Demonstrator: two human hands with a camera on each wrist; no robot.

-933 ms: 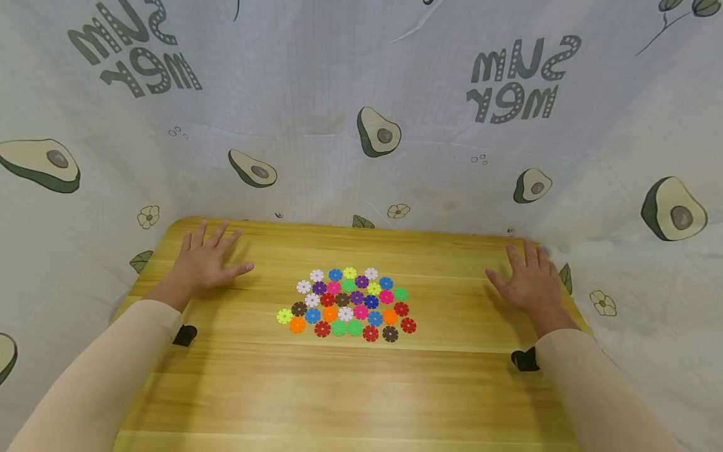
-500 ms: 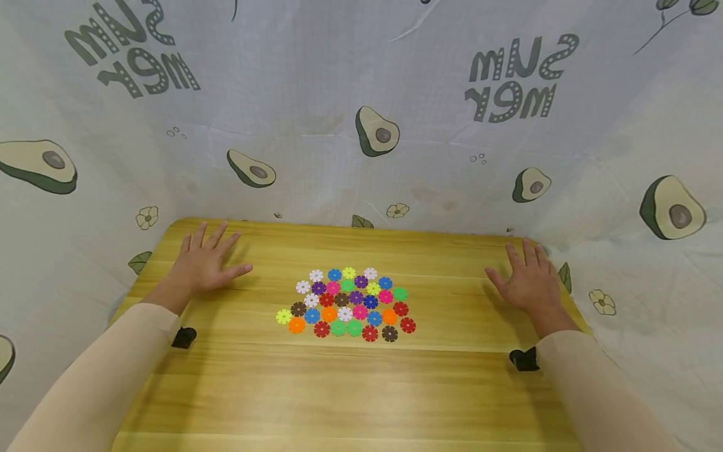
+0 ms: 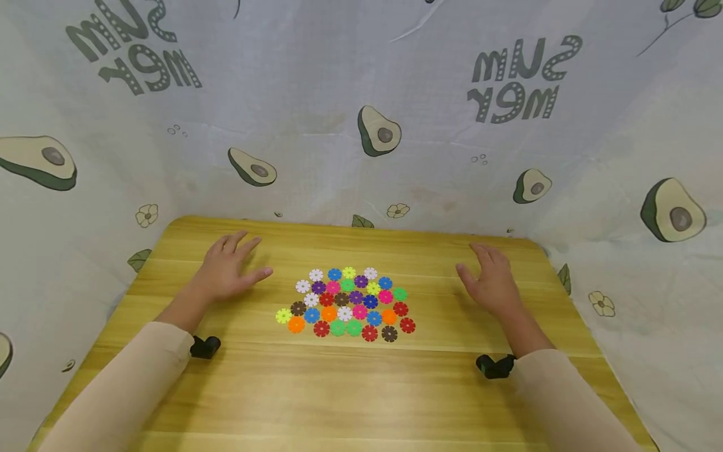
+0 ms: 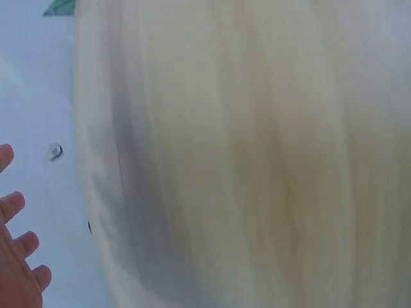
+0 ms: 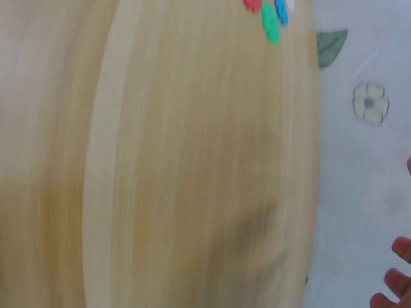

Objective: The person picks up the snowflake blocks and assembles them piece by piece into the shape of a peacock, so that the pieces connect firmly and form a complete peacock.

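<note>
**Left hand point(image 3: 224, 273) and right hand point(image 3: 492, 284) flank the scattered discs point(image 3: 341, 295), grasping nothing**

We see the left hand out to the left of the discs, fingers relaxed and slightly parted, thumb pointing inward. The right hand mirrors it on the other side, fingers loosely extended, thumb held away from them. Neither touches a disc, and the shadows on the wooden table point(image 3: 350, 395) suggest to us that both are raised above it.

The discs lie flat near the middle of the table, between the hands, in uneven rows and many colours, with slots cut around their rims. Several sit so close that we cannot tell whether they touch. The right wrist view catches only a few at its top edge; the left wrist view shows none.

We judge this to be the ready stage, ahead of any contact: the discs look loose and none is in hand. The next move would call for bringing a hand inward and down to one at the border. For the left, the nearest is a white disc point(image 3: 302, 286); for the right, a green disc point(image 3: 400, 294). Being thin and flat, each should need a careful fingertip pinch at the rim, without nudging its neighbours.
</note>
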